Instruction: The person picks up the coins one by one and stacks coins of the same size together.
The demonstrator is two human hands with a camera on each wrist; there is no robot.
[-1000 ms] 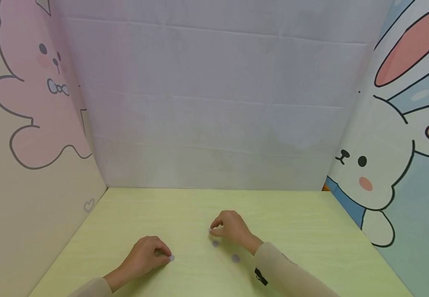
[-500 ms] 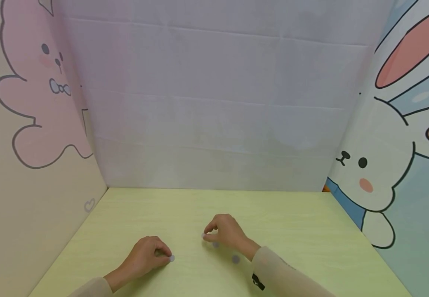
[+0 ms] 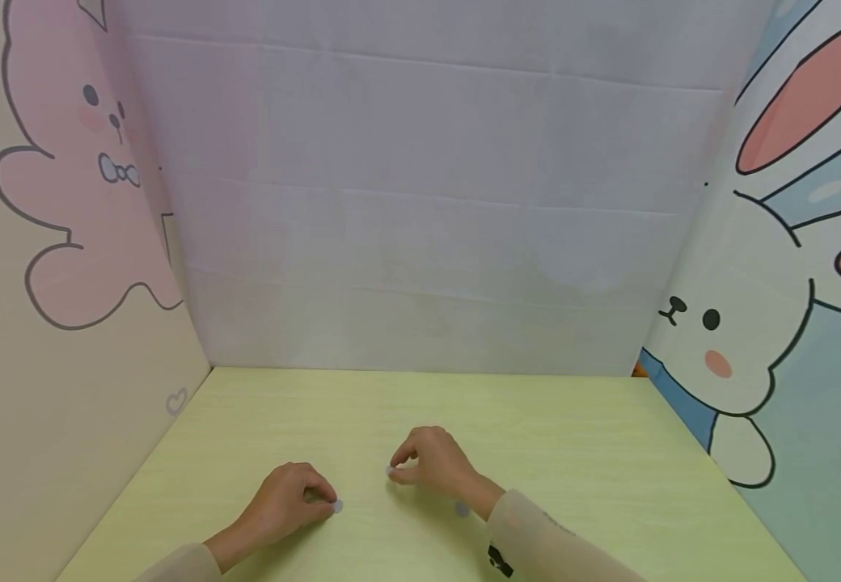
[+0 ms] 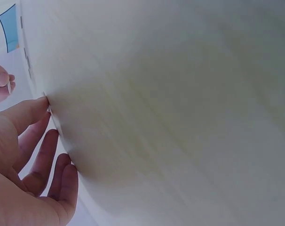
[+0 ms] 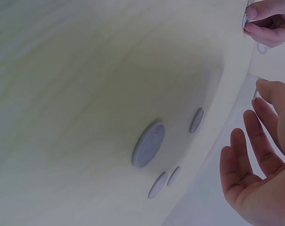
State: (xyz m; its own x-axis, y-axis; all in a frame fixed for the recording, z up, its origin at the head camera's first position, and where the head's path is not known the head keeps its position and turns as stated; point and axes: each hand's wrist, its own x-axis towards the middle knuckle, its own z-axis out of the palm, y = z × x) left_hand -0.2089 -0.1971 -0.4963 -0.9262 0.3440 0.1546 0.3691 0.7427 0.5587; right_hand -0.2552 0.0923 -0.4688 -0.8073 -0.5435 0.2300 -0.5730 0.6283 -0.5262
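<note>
My left hand is low over the yellow table, with thumb and index finger pinching a small grey coin-like disc at the tabletop. To its right and a little farther back, my right hand holds a similar disc between thumb and index finger, raised above the surface. The right wrist view shows that disc edge-on, the other fingers loosely spread. Several more grey discs lie flat on the table there, the largest-looking disc nearest the camera. In the head view one loose disc shows beside the right forearm; the hand hides others.
The pale yellow table is enclosed by a plain whitish back wall, a left wall with a pink cartoon animal, and a right wall with a white cartoon rabbit. The right sleeve crosses the front right.
My right hand has moved left and nearer with its disc, toward the left hand, now covering a loose disc that showed below it before. The left hand has stayed in place.
</note>
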